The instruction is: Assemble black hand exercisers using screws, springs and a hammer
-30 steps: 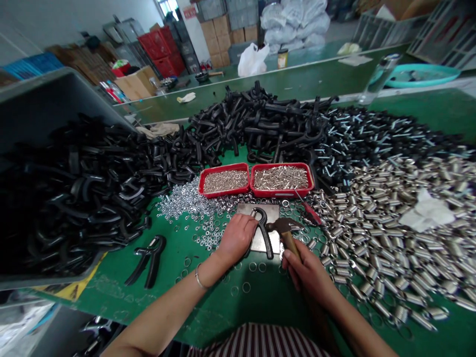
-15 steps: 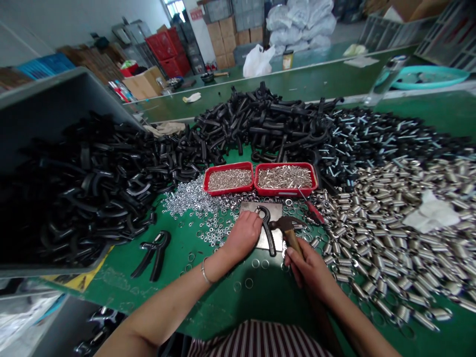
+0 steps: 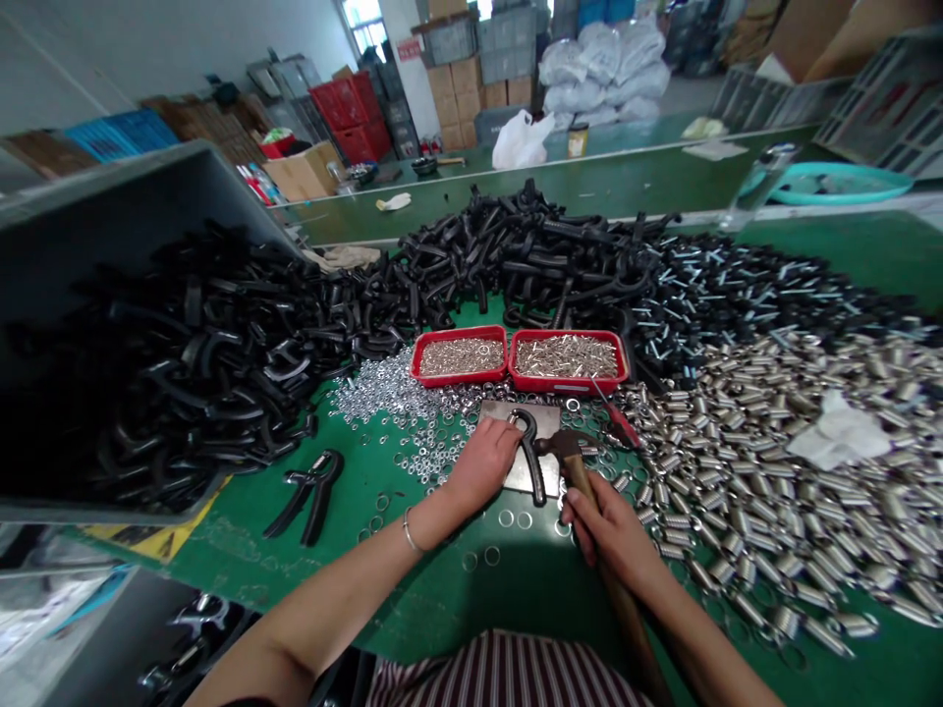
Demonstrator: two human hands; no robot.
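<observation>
My left hand (image 3: 482, 462) is closed on a black curved plastic handle (image 3: 528, 454) that lies on a small metal plate (image 3: 548, 420). My right hand (image 3: 611, 530) grips the wooden shaft of a hammer (image 3: 569, 452), whose head rests by the handle on the plate's right side. Just beyond the plate stand two red trays (image 3: 508, 371) with small metal parts. Loose washers (image 3: 413, 422) lie scattered to the left of my left hand.
A large heap of black handles (image 3: 221, 344) fills the left and back. Metal springs (image 3: 773, 471) cover the right. An assembled hand gripper (image 3: 309, 493) lies at the left front. Red-handled pliers (image 3: 619, 424) lie by the plate. A grey bin (image 3: 95, 216) stands at the left.
The view has shifted slightly. The hammer head has dipped a little closer to the black handle; my left hand stays on the handle.
</observation>
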